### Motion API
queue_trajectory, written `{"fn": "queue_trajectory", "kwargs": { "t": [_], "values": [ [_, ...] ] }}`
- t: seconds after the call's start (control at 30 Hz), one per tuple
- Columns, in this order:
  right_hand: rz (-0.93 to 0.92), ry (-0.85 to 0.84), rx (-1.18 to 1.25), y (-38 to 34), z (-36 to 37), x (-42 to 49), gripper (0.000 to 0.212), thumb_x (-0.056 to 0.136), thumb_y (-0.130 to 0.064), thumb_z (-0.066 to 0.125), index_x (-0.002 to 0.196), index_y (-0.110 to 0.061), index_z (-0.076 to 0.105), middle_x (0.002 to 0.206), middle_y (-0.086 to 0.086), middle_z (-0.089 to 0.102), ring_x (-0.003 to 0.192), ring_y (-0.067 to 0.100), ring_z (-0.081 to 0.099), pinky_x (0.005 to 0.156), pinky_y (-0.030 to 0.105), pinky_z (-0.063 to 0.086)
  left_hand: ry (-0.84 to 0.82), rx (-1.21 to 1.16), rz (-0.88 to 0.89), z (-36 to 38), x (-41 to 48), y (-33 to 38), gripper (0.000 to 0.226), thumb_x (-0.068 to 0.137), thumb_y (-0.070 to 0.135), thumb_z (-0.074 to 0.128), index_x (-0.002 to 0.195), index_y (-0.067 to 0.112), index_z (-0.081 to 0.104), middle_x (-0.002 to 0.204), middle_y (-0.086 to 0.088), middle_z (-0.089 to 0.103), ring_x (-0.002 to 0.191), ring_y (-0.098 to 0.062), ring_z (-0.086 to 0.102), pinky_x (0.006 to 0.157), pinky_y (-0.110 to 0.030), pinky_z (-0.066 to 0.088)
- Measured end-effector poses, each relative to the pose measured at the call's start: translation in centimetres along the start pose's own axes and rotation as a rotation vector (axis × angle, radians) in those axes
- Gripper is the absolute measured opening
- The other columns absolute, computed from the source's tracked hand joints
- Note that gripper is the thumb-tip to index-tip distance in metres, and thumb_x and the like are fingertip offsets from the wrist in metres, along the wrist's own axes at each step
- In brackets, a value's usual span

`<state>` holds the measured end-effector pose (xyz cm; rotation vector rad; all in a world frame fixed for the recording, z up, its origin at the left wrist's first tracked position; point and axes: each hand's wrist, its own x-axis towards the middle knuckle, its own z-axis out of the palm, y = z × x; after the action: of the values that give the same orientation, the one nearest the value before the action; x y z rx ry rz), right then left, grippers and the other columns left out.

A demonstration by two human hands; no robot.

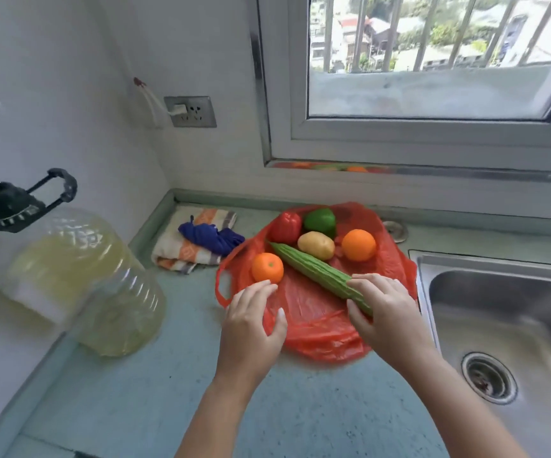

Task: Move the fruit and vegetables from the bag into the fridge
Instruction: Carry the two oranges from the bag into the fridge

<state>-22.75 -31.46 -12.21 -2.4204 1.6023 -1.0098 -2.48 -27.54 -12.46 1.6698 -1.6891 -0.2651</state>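
A red plastic bag (313, 322) lies spread flat on the counter. On it rest a long green bitter gourd (313, 271), two oranges (267, 267) (358, 245), a potato (316, 245), a red pepper (285, 227) and a green pepper (320, 222). My right hand (383, 312) grips the near end of the gourd, thumb under it and fingers over it. My left hand (251, 322) hovers at the bag's left edge with relaxed fingers, its fingertips just below the left orange. No fridge is in view.
A large oil jug (79, 279) with a black cap stands at the left. A folded striped towel (194, 239) with a blue cloth (211, 238) on it lies behind the bag. A steel sink (512, 325) sits at the right, under the window.
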Motion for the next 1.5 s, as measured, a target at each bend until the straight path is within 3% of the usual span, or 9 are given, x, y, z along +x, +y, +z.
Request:
{"fn": "queue_trajectory", "kwargs": {
  "t": [0.1, 0.2, 0.27, 0.4, 0.73, 0.9, 1.07, 1.3, 1.5],
  "values": [
    [0.073, -0.053, -0.037, 2.0, 1.9, 1.6, 0.028, 0.067, -0.006, 0.077, 0.093, -0.008, 0.068, 0.095, 0.008, 0.068, 0.087, 0.032, 0.063, 0.077, 0.049, 0.051, -0.030, -0.005, 0.012, 0.9, 2.7, -2.7, 0.043, 0.079, 0.034, 0.043, 0.111, 0.013, 0.062, 0.117, -0.001, 0.060, 0.109, -0.015, 0.051, 0.097, -0.031, 0.039],
    [0.145, -0.102, -0.073, 4.3, 3.4, 3.1, 0.030, 0.067, -0.005, 0.077, 0.096, -0.008, 0.068, 0.097, 0.010, 0.068, 0.092, 0.034, 0.063, 0.081, 0.052, 0.049, -0.070, 0.013, 0.017, 1.9, 4.9, -4.9, 0.044, 0.078, 0.034, 0.043, 0.110, 0.012, 0.062, 0.117, -0.002, 0.061, 0.109, -0.019, 0.053, 0.098, -0.025, 0.033],
    [0.175, -0.122, -0.090, 5.5, 4.5, 4.3, 0.030, 0.069, -0.006, 0.075, 0.097, -0.008, 0.067, 0.099, 0.010, 0.067, 0.094, 0.034, 0.062, 0.081, 0.052, 0.049, -0.081, 0.025, 0.015, 2.6, 6.3, -6.2, 0.044, 0.078, 0.034, 0.043, 0.110, 0.010, 0.063, 0.117, -0.005, 0.061, 0.107, -0.023, 0.054, 0.096, -0.029, 0.035],
    [0.234, -0.140, -0.112, 7.3, 6.3, 6.5, 0.030, 0.070, -0.009, 0.074, 0.100, -0.007, 0.067, 0.102, 0.011, 0.066, 0.094, 0.034, 0.061, 0.080, 0.048, 0.050, -0.109, 0.024, -0.023, 4.1, 8.7, -7.9, 0.038, 0.076, 0.024, 0.054, 0.109, 0.007, 0.063, 0.116, -0.009, 0.062, 0.106, -0.029, 0.056, 0.093, -0.032, 0.034],
    [0.408, -0.208, -0.100, 11.8, 10.1, 9.2, 0.047, 0.078, -0.013, 0.067, 0.123, -0.004, 0.054, 0.127, 0.014, 0.051, 0.117, 0.031, 0.046, 0.093, 0.040, 0.042, -0.209, 0.077, -0.064, 8.2, 12.6, -11.3, 0.058, 0.074, 0.031, 0.058, 0.126, 0.007, 0.050, 0.128, -0.011, 0.053, 0.118, -0.029, 0.048, 0.098, -0.039, 0.036],
    [0.422, -0.215, -0.101, 13.4, 11.5, 10.0, 0.053, 0.074, -0.012, 0.070, 0.124, -0.004, 0.052, 0.133, 0.017, 0.046, 0.122, 0.034, 0.043, 0.096, 0.044, 0.041, -0.235, 0.103, -0.076, 9.6, 12.9, -12.2, 0.061, 0.074, 0.024, 0.072, 0.129, 0.009, 0.048, 0.130, -0.012, 0.050, 0.121, -0.030, 0.045, 0.099, -0.043, 0.037],
    [0.377, -0.203, -0.089, 14.2, 12.7, 11.6, 0.060, 0.070, -0.010, 0.074, 0.125, -0.006, 0.052, 0.135, 0.015, 0.046, 0.124, 0.033, 0.041, 0.099, 0.047, 0.039, -0.246, 0.098, -0.111, 10.2, 13.1, -12.7, 0.065, 0.074, 0.027, 0.073, 0.131, 0.011, 0.045, 0.133, -0.010, 0.046, 0.123, -0.028, 0.042, 0.101, -0.041, 0.034],
    [0.350, -0.168, -0.058, 15.2, 13.9, 14.0, 0.059, 0.065, -0.010, 0.078, 0.120, -0.003, 0.055, 0.125, 0.016, 0.053, 0.117, 0.035, 0.043, 0.098, 0.036, 0.030, -0.248, 0.087, -0.150, 10.7, 13.2, -13.0, 0.068, 0.076, 0.034, 0.070, 0.134, 0.012, 0.042, 0.135, -0.008, 0.044, 0.125, -0.025, 0.039, 0.101, -0.039, 0.033],
    [0.476, -0.175, 0.101, 15.6, 14.8, 14.2, 0.062, 0.071, -0.015, 0.076, 0.127, -0.019, 0.050, 0.133, 0.013, 0.040, 0.124, 0.030, 0.035, 0.099, 0.027, 0.022, -0.254, 0.071, -0.162, 10.9, 12.7, -13.0, 0.071, 0.076, 0.037, 0.070, 0.135, 0.013, 0.040, 0.135, -0.005, 0.043, 0.124, -0.023, 0.040, 0.100, -0.036, 0.033]
  ]
}}
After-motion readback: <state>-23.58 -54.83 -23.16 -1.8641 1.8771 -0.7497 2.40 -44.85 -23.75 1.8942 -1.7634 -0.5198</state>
